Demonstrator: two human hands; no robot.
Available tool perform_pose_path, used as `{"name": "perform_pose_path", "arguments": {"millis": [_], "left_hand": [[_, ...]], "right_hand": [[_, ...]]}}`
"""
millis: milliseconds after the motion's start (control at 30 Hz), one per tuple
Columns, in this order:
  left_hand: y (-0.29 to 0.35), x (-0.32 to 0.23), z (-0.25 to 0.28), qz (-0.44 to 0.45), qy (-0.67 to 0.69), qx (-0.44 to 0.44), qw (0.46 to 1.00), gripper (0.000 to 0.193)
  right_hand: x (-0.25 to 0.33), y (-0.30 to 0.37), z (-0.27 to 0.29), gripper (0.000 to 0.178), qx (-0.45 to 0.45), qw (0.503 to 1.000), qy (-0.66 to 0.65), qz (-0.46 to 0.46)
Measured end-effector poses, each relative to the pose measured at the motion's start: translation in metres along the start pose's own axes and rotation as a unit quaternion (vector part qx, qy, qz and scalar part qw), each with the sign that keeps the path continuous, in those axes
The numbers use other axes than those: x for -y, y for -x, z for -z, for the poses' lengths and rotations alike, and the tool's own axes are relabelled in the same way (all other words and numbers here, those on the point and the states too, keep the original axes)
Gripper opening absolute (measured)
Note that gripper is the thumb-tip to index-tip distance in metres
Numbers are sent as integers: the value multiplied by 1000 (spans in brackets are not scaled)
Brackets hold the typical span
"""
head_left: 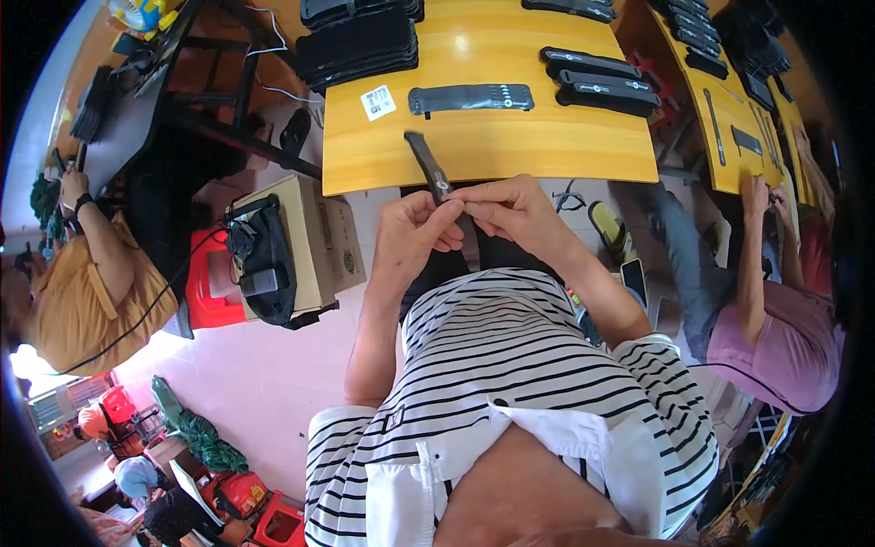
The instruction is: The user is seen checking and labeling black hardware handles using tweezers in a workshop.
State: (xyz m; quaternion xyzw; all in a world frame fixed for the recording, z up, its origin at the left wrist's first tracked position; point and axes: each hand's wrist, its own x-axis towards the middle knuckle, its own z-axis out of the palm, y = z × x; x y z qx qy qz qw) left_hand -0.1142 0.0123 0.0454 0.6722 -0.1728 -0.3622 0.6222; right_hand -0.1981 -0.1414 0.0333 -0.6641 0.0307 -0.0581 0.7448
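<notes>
In front of my chest, just short of the table's near edge, a black strap (427, 164) with a light printed mark slants up and to the left. My left hand (412, 239) pinches its lower end between thumb and fingers. My right hand (519, 217) closes on the same end, the fingertips of both hands nearly touching. Whatever lies between the fingertips is too small to make out. Beyond the strap, a flat black band (470, 98) with printed marks at its right end lies on the yellow table (492, 155), beside a white printed label (377, 102).
Stacked black fabric pieces (355, 50) fill the table's far left; packed black bands (600, 80) lie at its right. Left of me, a black bag (264, 260) rests on a cardboard box (314, 228) near a red stool (211, 283). Co-workers sit at tables on both sides.
</notes>
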Motion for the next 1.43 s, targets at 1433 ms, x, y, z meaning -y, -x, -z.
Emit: {"name": "perform_pose_path", "arguments": {"millis": [1433], "left_hand": [[-13,9,-16,28,281,140,949,29]], "right_hand": [[25,-31,83,35,-130,821,-501,-240]]}}
